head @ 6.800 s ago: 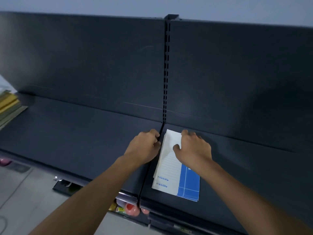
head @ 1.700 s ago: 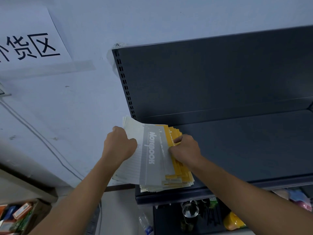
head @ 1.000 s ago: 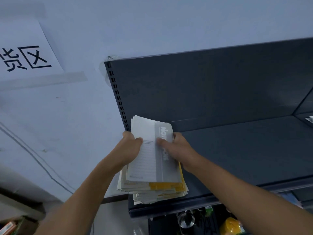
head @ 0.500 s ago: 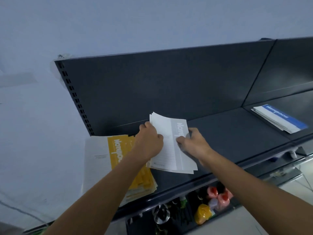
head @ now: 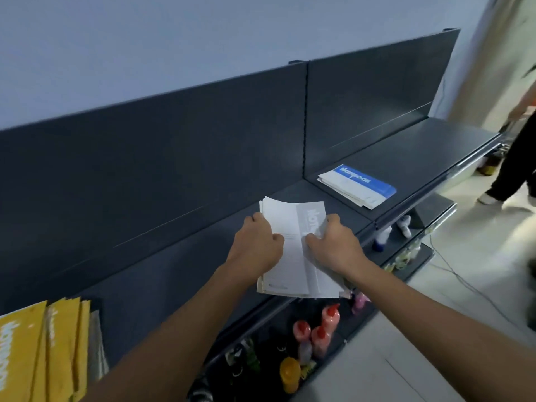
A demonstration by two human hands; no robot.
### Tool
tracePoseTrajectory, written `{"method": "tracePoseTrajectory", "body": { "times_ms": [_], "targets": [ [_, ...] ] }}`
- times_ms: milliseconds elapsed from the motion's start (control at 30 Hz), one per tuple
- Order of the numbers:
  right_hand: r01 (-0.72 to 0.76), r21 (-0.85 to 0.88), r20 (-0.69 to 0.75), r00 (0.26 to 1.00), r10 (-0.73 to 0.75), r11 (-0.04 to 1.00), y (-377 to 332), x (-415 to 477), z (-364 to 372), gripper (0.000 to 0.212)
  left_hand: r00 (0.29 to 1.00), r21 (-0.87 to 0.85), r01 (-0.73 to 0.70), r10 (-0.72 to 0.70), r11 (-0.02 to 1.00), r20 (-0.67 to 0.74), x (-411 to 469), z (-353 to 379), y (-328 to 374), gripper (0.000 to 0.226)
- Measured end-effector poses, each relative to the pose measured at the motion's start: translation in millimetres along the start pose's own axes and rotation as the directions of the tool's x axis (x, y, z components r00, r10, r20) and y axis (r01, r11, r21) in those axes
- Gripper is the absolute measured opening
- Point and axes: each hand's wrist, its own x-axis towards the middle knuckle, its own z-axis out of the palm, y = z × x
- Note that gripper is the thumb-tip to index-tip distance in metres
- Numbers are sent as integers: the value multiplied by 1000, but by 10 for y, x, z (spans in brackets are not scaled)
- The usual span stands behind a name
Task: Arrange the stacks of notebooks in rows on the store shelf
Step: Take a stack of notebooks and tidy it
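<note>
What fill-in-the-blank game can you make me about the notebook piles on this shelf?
1. The left hand and right hand hold the middle pile, striped white and ___.
2. The pile at the far left is coloured ___.
3. The pile on the right has a ___ band.
Missing words: grey, yellow, blue.

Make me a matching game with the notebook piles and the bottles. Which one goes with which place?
Things:
1. grey notebooks
2. blue notebooks
3. yellow notebooks
4. red bottles

Places:
a. below the shelf
b. far left on the shelf
c. held by the left hand and right hand
d. lying at the right on the shelf

Pairs: 1-c, 2-d, 3-b, 4-a.
</note>
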Motion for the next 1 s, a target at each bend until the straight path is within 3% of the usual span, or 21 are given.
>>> {"method": "tracePoseTrajectory", "body": {
  "times_ms": [200, 500, 767, 1000],
  "targets": [
    [-76, 37, -20, 997, 77, 996, 584, 373, -531, 37, 994, 23, -31, 29, 999, 105, 399, 412, 718, 39],
    [-135, 63, -82, 987, 140, 989, 1120, 1192, -993, 33, 985, 21, -91, 87, 996, 151, 1238, 864, 1455, 41],
    [-220, 124, -137, 962, 237, 967, 1482, 2010, -1306, 30, 965, 31, -179, 169, 983, 200, 2141, 1270, 1941, 24],
    [-256, 175, -116, 953, 279, 951, 1760, 2421, -1521, 38, 949, 63, -220, 199, 973, 246, 2603, 1592, 2303, 43]
  ]
}}
